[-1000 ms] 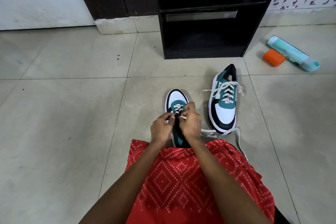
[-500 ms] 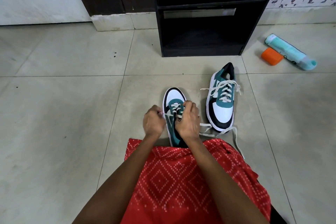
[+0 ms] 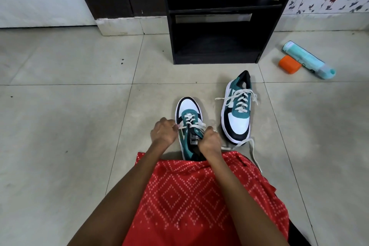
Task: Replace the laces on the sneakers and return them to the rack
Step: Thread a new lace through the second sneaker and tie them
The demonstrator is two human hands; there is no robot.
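Both hands are clamped on the white lace (image 3: pixel 197 126) of the near sneaker (image 3: pixel 188 109): the left hand (image 3: pixel 162 133) pinches one end out to its side, the right hand (image 3: pixel 209 142) grips the other by the tongue (image 3: pixel 194 138), with the shoe between them. That sneaker lies on the floor (image 3: pixel 79 126) just ahead of the lap (image 3: pixel 189 195), toe pointing away toward the rack (image 3: pixel 170 36), its long axis running between the hands. Neither looks nearer; the tightening pull probably goes outward across that axis.
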